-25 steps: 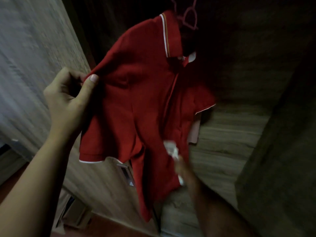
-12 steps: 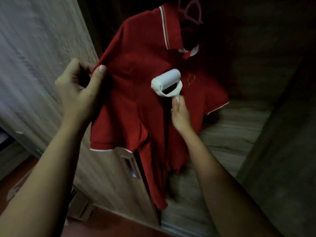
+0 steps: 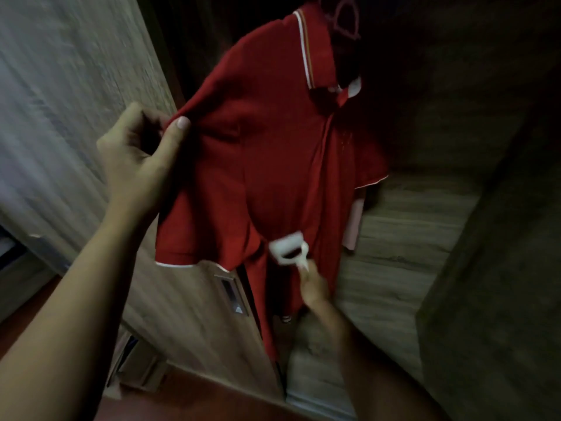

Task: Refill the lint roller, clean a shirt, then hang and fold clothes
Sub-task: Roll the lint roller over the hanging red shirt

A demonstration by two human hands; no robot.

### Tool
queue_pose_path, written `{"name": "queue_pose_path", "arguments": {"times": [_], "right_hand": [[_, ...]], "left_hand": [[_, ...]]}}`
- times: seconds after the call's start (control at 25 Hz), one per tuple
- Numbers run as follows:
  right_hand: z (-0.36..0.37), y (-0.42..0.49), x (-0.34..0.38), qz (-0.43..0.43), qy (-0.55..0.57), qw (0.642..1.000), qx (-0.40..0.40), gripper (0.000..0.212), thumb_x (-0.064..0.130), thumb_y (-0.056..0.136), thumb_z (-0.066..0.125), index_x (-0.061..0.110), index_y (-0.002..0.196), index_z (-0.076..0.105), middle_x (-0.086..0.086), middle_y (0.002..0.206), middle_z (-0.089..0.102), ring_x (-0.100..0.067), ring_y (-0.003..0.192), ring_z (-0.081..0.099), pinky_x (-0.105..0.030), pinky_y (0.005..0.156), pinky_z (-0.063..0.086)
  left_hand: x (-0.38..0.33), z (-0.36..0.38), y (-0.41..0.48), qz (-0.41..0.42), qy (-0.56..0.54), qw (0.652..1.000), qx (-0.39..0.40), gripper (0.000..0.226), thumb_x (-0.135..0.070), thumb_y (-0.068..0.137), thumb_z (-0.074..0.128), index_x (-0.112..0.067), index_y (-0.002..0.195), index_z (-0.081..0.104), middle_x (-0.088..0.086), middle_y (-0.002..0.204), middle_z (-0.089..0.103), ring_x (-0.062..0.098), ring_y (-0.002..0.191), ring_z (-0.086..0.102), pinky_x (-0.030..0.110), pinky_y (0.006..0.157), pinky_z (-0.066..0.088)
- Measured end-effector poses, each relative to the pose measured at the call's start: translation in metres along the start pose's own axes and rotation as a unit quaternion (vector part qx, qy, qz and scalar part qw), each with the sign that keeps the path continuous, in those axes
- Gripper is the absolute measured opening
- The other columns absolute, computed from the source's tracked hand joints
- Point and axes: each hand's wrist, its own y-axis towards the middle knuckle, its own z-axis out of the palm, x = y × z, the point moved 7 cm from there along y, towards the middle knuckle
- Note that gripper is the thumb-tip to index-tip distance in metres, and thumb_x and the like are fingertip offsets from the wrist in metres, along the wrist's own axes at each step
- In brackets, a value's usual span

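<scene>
A red polo shirt (image 3: 267,153) with a white-striped collar hangs on a pink hanger (image 3: 344,18) in front of a dark wardrobe opening. My left hand (image 3: 142,159) pinches the shirt's left shoulder between thumb and fingers and holds the cloth out. My right hand (image 3: 314,285) grips the handle of a white lint roller (image 3: 288,249). The roller head lies against the lower front of the shirt, blurred by motion.
A wood-grain wardrobe door (image 3: 76,101) stands at the left, with a recessed handle (image 3: 232,294) lower down. Wooden wardrobe panels (image 3: 409,238) fill the right side. A pale garment (image 3: 353,226) peeks from behind the shirt. Cardboard boxes (image 3: 139,369) lie on the reddish floor.
The lint roller went up to the chest half a second ago and has now come back down to the shirt's lower front. My left hand kept its pinch on the shoulder.
</scene>
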Motion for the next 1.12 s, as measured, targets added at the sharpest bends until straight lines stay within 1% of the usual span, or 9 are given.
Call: {"name": "queue_pose_path", "arguments": {"times": [0.08,0.28,0.44,0.56,0.64,0.72,0.84,1.0,1.12], "right_hand": [[-0.039,0.014,0.066,-0.080,0.044,0.994,-0.067,0.032,0.028,0.100,0.033,0.005,0.114,0.050,-0.023,0.101,0.063,-0.036,0.093,0.060,-0.031,0.069,0.034],[-0.104,0.034,0.165,-0.211,0.125,0.956,-0.163,0.029,0.027,0.100,0.031,0.007,0.111,0.049,-0.005,0.082,0.055,-0.019,0.070,0.052,-0.028,0.061,0.035],[-0.037,0.053,0.076,-0.126,0.065,0.985,-0.094,0.037,0.028,0.100,0.033,0.007,0.128,0.046,-0.021,0.111,0.062,-0.035,0.098,0.060,-0.036,0.078,0.042],[0.037,0.022,-0.050,0.050,-0.010,0.997,0.051,0.038,0.031,0.100,0.034,0.011,0.131,0.045,-0.021,0.125,0.057,-0.034,0.110,0.057,-0.034,0.087,0.042],[0.049,0.001,-0.084,0.076,0.001,0.995,0.068,0.049,0.044,0.097,0.033,0.011,0.130,0.046,-0.016,0.128,0.056,-0.030,0.115,0.054,-0.032,0.093,0.039],[0.030,0.013,-0.067,0.030,0.060,0.998,0.003,0.072,0.063,0.088,0.029,0.004,0.123,0.050,-0.015,0.118,0.060,-0.030,0.109,0.057,-0.035,0.091,0.040],[-0.029,0.053,0.010,-0.023,0.089,0.991,-0.097,0.040,0.033,0.099,0.033,0.001,0.117,0.050,-0.025,0.109,0.061,-0.038,0.101,0.059,-0.036,0.080,0.040],[-0.097,0.082,0.112,-0.116,0.125,0.974,-0.151,0.034,0.033,0.100,0.028,0.013,0.118,0.048,-0.016,0.102,0.063,-0.031,0.094,0.059,-0.027,0.075,0.034],[-0.073,0.081,0.096,-0.118,0.103,0.978,-0.138,0.033,0.031,0.100,0.031,0.012,0.122,0.048,-0.018,0.104,0.063,-0.036,0.098,0.059,-0.031,0.075,0.038]], "left_hand": [[-0.001,0.001,0.000,-0.005,-0.007,1.000,0.000,0.022,-0.031,0.088,0.062,-0.033,0.072,0.049,-0.016,0.065,0.056,-0.002,0.063,0.049,0.022,0.060,0.039],[-0.002,0.002,-0.002,-0.001,-0.004,1.000,0.004,0.021,-0.030,0.089,0.062,-0.033,0.073,0.049,-0.013,0.067,0.052,-0.001,0.062,0.048,0.020,0.060,0.039],[0.000,0.002,0.000,0.014,0.005,1.000,0.005,0.020,-0.034,0.089,0.062,-0.032,0.074,0.050,0.002,0.071,0.054,0.023,0.069,0.052,0.041,0.061,0.043],[0.001,0.001,0.000,0.014,0.012,1.000,0.004,0.019,-0.036,0.089,0.062,-0.032,0.075,0.050,0.010,0.073,0.057,0.029,0.068,0.054,0.045,0.061,0.043],[0.002,0.002,0.000,0.019,0.015,1.000,0.003,0.019,-0.036,0.089,0.062,-0.032,0.075,0.050,0.015,0.076,0.057,0.035,0.068,0.056,0.047,0.062,0.044],[0.001,0.002,0.000,0.020,0.014,1.000,0.000,0.019,-0.036,0.090,0.062,-0.032,0.075,0.050,0.010,0.074,0.057,0.034,0.068,0.056,0.047,0.062,0.044],[0.000,0.003,-0.002,0.017,0.011,1.000,-0.010,0.020,-0.033,0.090,0.062,-0.033,0.075,0.049,-0.004,0.072,0.054,0.025,0.069,0.053,0.042,0.062,0.043],[0.000,0.002,-0.003,0.016,0.007,1.000,-0.012,0.020,-0.032,0.090,0.061,-0.032,0.075,0.049,-0.005,0.071,0.054,0.022,0.069,0.051,0.036,0.061,0.041],[0.000,0.002,-0.003,0.011,0.018,1.000,-0.011,0.021,-0.032,0.089,0.061,-0.032,0.073,0.048,-0.004,0.068,0.053,0.023,0.066,0.050,0.034,0.059,0.039]]}}
